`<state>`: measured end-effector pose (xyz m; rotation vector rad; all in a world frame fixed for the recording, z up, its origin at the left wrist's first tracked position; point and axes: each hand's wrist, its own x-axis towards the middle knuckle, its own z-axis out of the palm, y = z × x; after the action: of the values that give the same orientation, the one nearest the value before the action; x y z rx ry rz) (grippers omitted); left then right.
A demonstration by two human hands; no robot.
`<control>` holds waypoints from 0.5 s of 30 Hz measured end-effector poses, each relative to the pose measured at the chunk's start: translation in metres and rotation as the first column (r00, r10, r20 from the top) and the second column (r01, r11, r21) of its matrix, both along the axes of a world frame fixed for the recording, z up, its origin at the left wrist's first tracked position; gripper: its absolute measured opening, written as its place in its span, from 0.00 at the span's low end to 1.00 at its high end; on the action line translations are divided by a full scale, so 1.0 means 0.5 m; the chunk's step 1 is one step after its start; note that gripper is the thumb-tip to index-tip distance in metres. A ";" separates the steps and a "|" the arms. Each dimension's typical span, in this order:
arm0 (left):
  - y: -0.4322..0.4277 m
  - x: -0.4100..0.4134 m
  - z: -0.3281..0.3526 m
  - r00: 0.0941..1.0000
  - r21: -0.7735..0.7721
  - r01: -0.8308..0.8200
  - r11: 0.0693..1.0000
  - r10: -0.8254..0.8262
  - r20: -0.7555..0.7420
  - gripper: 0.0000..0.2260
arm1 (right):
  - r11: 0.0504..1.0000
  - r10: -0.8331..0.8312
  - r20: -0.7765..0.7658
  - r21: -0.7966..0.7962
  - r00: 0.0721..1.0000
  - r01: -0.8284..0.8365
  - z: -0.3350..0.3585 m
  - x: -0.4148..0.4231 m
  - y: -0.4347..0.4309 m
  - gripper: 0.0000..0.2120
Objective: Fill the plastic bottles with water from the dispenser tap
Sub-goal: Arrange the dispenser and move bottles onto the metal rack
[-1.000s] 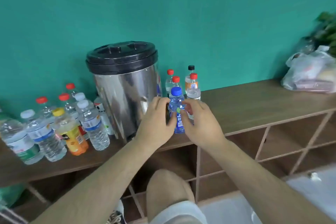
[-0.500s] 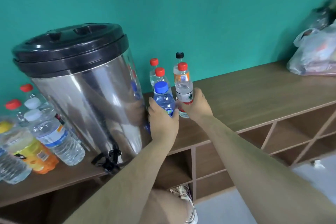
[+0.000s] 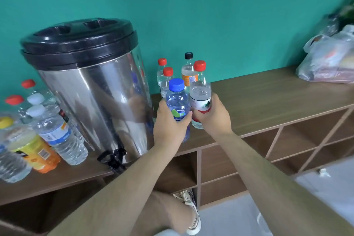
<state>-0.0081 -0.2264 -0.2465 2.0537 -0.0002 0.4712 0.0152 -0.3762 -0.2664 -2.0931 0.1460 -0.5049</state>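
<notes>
A steel water dispenser (image 3: 92, 90) with a black lid stands on the wooden shelf top (image 3: 268, 97); its black tap (image 3: 113, 158) juts out at the front bottom edge. My left hand (image 3: 169, 122) grips a blue-capped bottle (image 3: 177, 99) just right of the dispenser. My right hand (image 3: 214, 115) grips a red-capped clear bottle (image 3: 200, 94) with a red and white label beside it. Both bottles are upright and touch each other. Behind them stand two more red-capped bottles (image 3: 167, 78) and a black-capped bottle (image 3: 188, 71) with an orange label.
Several capped bottles (image 3: 57, 132), clear ones and a yellow-orange one (image 3: 32, 149), crowd the shelf top left of the dispenser. A plastic bag (image 3: 329, 59) lies at the far right. Open cubbies (image 3: 298, 140) sit below the top. My knee and shoe show underneath.
My right hand moved from the blue-capped bottle to the red-capped bottle and gripped it; my left hand kept the blue one. The view came closer and shifted right.
</notes>
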 end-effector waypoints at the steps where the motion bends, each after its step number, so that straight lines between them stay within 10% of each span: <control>1: 0.006 -0.018 0.018 1.000 0.003 0.013 1.000 -0.013 0.022 0.26 | 1.000 0.012 0.044 -0.003 0.999 -0.012 0.024 -0.025 -0.001 0.23; 15: 0.373 -0.334 0.459 0.852 -0.141 -0.161 0.977 0.210 0.479 0.16 | 0.819 0.527 0.442 -0.035 0.726 -0.573 0.480 -0.238 0.352 0.29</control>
<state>-0.1750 -0.0400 -0.0172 1.7945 -0.0839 1.0885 -0.1038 -0.2002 -0.0263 -1.7480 -0.6893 -0.5616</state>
